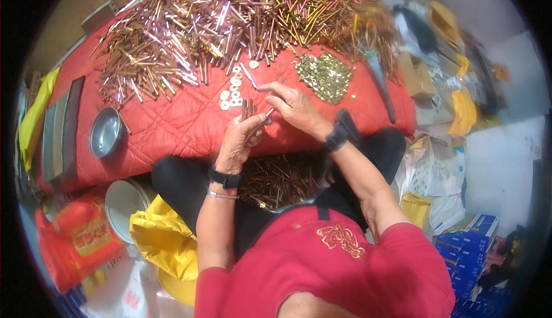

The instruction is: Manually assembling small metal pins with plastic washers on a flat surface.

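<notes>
Red shirt point(362, 275) filled the foreground; beyond, the left hand point(241, 135) held copper-coloured tubes point(248, 108) in curled fingers over the red quilt point(184, 119); the right hand point(299, 111) bent beside them, its grip unclear.

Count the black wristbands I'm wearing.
2. One black wristband is around your left wrist; another wristband is around your right wrist.

I can't make out the lower ends of the coppery tubes point(248, 108); the left hand point(244, 136) covers them. That big heap point(230, 25) runs out of view at the top, its right end blurred. The golden bits point(325, 78) are too small to tell their shape.
</notes>
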Tool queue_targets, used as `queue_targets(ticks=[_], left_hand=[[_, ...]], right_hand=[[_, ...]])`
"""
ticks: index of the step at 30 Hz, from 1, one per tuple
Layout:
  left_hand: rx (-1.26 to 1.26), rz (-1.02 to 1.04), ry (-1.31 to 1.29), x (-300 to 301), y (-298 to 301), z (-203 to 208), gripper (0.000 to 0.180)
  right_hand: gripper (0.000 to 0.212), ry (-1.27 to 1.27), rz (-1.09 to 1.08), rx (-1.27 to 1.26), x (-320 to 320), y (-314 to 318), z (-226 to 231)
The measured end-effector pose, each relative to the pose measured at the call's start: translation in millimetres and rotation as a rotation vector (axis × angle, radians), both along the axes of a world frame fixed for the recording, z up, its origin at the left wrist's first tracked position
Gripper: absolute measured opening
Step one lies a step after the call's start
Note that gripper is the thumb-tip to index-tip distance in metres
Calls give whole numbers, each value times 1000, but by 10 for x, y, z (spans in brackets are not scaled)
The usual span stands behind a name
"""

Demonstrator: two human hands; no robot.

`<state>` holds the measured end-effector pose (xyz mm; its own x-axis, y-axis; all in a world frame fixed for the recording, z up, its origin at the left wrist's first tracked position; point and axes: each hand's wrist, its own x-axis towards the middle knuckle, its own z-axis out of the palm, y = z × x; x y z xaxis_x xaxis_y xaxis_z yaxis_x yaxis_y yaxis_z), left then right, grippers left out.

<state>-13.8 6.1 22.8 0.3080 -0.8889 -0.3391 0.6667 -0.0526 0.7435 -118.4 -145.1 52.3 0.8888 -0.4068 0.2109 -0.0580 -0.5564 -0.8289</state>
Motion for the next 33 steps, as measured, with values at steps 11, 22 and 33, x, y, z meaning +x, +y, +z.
queue_targets(ticks=[11, 22, 33], left_hand=[[15, -6, -17, -15, -17, -49, 22], [-177, -59, -508, -122, -10, -21, 10], [117, 376, -492, 57, -185, -54, 17]], right_hand=[[25, 59, 46, 91, 5, -6, -91], [28, 179, 211, 389, -239, -334, 269], [13, 343, -534, -849, -147, -2123, -437]])
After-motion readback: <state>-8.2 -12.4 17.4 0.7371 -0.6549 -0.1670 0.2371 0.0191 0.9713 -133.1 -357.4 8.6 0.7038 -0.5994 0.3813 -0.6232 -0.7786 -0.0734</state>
